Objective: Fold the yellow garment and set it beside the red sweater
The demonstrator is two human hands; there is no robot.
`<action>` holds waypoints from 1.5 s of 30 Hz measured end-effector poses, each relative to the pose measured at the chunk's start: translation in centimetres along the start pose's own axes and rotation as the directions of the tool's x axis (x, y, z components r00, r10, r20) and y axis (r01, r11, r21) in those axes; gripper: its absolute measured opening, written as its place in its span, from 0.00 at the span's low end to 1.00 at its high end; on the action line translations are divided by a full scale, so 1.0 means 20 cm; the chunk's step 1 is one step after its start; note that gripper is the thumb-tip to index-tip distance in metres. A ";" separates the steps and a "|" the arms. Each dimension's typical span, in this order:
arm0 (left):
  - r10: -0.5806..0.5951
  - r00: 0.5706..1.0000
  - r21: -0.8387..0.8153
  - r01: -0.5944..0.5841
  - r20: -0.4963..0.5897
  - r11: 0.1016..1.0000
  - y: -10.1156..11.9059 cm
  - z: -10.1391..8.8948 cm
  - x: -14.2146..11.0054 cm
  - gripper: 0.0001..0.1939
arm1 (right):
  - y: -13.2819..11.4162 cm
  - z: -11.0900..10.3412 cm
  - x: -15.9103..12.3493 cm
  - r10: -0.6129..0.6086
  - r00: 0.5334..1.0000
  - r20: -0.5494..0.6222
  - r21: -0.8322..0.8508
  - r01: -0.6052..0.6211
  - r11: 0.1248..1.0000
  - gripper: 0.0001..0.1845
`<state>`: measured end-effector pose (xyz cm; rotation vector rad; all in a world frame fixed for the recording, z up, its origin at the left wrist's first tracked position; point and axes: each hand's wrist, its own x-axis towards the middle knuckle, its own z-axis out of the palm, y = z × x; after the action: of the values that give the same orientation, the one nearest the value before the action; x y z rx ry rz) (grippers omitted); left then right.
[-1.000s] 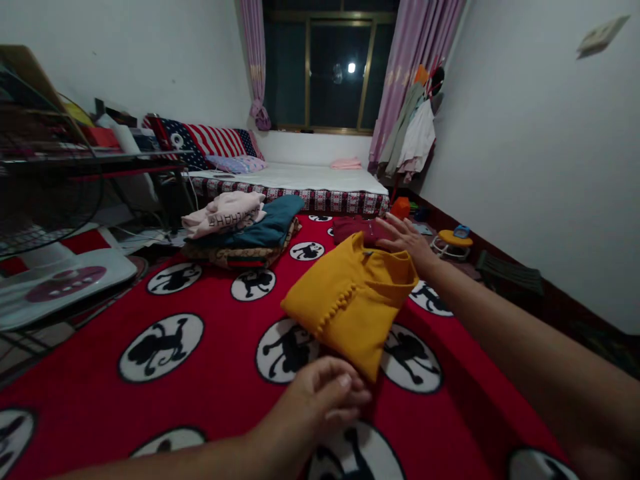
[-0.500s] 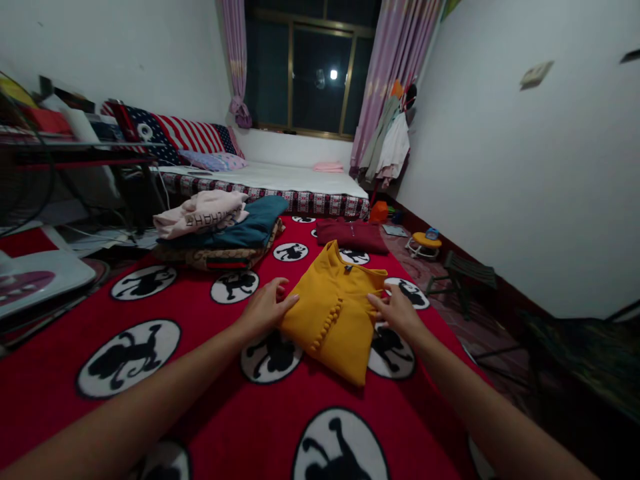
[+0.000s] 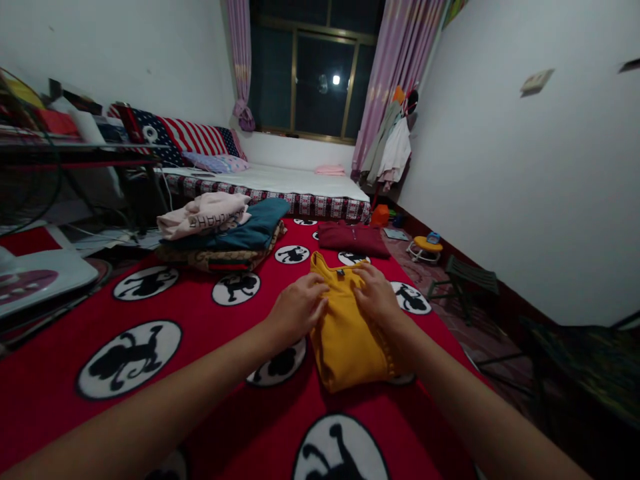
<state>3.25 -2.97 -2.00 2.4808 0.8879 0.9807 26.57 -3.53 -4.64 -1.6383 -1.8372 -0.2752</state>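
A yellow folded top (image 3: 345, 340) lies on the red blanket (image 3: 240, 400), its neckline with a small dark label facing away from me. My left hand (image 3: 297, 307) rests at its upper left edge, thumb and fingers apart, fingertips touching the cloth. On the upper right part of the top lies my right hand (image 3: 380, 297), fingers stretched over the fabric below the neckline; its thumb is hard to see. The row of yellow buttons is mostly hidden beside my right forearm.
Left of the top is a stack of folded clothes, with a pale pink top (image 3: 205, 215) over a teal one (image 3: 255, 223). A folded maroon garment (image 3: 353, 240) lies beyond. A bed (image 3: 280, 177) stands at the back; a small yellow stool (image 3: 427, 245) and folding stool (image 3: 470, 277) stand right.
The yellow top has turned so its neckline faces away and its buttons sit at the right. Both hands have moved inward, closer together, onto its upper part.
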 end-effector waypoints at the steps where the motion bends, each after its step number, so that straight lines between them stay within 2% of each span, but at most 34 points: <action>1: 0.027 0.999 -0.019 -0.027 -0.027 0.999 -0.02 0.03 0.02 0.14 | -0.02 0.02 0.00 -0.058 0.998 0.009 0.043 0.058 0.997 0.18; 3: 0.015 0.989 -0.056 -0.024 -0.146 0.998 -0.08 0.08 0.08 0.17 | -0.05 0.04 0.03 -0.115 0.993 0.028 0.129 0.111 0.985 0.16; 4: -0.031 0.974 -0.091 0.011 -0.224 0.996 -0.12 0.10 0.11 0.19 | -0.06 0.04 0.05 -0.115 0.993 0.027 0.164 0.109 0.980 0.15; 6: -0.209 0.923 -0.238 0.134 -0.323 0.962 -0.20 0.13 0.18 0.21 | -0.06 0.05 0.11 -0.081 0.997 0.016 0.232 0.075 0.970 0.15; 7: -0.325 0.892 -0.352 0.209 -0.315 0.913 -0.24 0.14 0.21 0.22 | -0.07 0.05 0.14 -0.058 0.998 0.019 0.271 0.051 0.961 0.15; 9: -0.519 0.836 -0.588 0.334 -0.176 0.737 -0.30 0.14 0.27 0.25 | -0.09 0.07 0.21 -0.026 0.997 0.075 0.355 -0.002 0.935 0.17; 11: -0.584 0.812 -0.739 0.395 0.003 0.545 -0.32 0.15 0.30 0.29 | -0.13 0.09 0.25 -0.008 0.987 0.163 0.423 -0.063 0.904 0.21; 13: -0.556 0.825 -0.798 0.401 0.101 0.450 -0.32 0.15 0.30 0.33 | -0.17 0.10 0.28 0.005 0.977 0.214 0.448 -0.103 0.888 0.18; 15: -0.469 0.870 -0.818 0.376 0.151 0.436 -0.31 0.14 0.29 0.32 | -0.20 0.11 0.28 0.016 0.974 0.227 0.483 -0.126 0.867 0.08; 16: -0.403 0.899 -0.822 0.357 0.173 0.443 -0.31 0.14 0.29 0.30 | -0.20 0.11 0.28 0.015 0.972 0.235 0.525 -0.139 0.840 0.07; 19: -0.228 0.950 -0.840 0.296 0.212 0.455 -0.32 0.13 0.28 0.25 | -0.20 0.10 0.26 -0.014 0.951 0.308 0.705 -0.218 0.675 0.10; 23: -0.198 0.960 -0.856 0.268 0.198 0.443 -0.33 0.11 0.28 0.28 | -0.19 0.08 0.26 -0.011 0.913 0.407 0.810 -0.355 0.466 0.12; 26: -0.213 0.958 -0.842 0.272 0.192 0.466 -0.33 0.12 0.27 0.25 | -0.19 0.09 0.27 -0.007 0.906 0.422 0.835 -0.386 0.394 0.15; 28: -0.288 0.942 -0.821 0.298 0.171 0.488 -0.33 0.12 0.25 0.24 | -0.19 0.12 0.29 -0.009 0.909 0.416 0.836 -0.378 0.398 0.16; 29: -0.362 0.921 -0.804 0.321 0.142 0.501 -0.34 0.13 0.25 0.24 | -0.19 0.15 0.30 -0.008 0.912 0.411 0.830 -0.370 0.416 0.15; 31: -0.534 0.844 -0.763 0.371 0.039 0.530 -0.35 0.13 0.23 0.23 | -0.18 0.20 0.33 0.014 0.920 0.392 0.807 -0.351 0.475 0.13; 33: -0.656 0.753 -0.729 0.420 -0.051 0.540 -0.35 0.14 0.22 0.21 | -0.18 0.25 0.36 0.069 0.930 0.362 0.751 -0.334 0.570 0.10; 35: -0.699 0.713 -0.705 0.471 -0.048 0.530 -0.34 0.15 0.21 0.22 | -0.18 0.29 0.38 0.122 0.937 0.329 0.653 -0.319 0.687 0.08; 38: -0.698 0.716 -0.641 0.531 -0.009 0.553 -0.33 0.18 0.20 0.27 | -0.19 0.32 0.41 0.142 0.949 0.283 0.489 -0.270 0.830 0.09; 40: -0.691 0.722 -0.635 0.518 -0.035 0.574 -0.33 0.19 0.20 0.29 | -0.19 0.33 0.43 0.113 0.956 0.272 0.451 -0.230 0.863 0.11; 42: -0.682 0.728 -0.692 0.457 -0.070 0.559 -0.33 0.20 0.20 0.28 | -0.19 0.34 0.44 0.064 0.955 0.291 0.503 -0.209 0.838 0.13; 45: -0.647 0.753 -0.786 0.325 -0.122 0.527 -0.33 0.21 0.19 0.27 | -0.19 0.34 0.43 -0.016 0.942 0.336 0.662 -0.224 0.715 0.16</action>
<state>5.54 4.18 -6.38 1.2367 0.9885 1.3106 20.72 6.41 -3.83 -1.2647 -1.7405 0.7131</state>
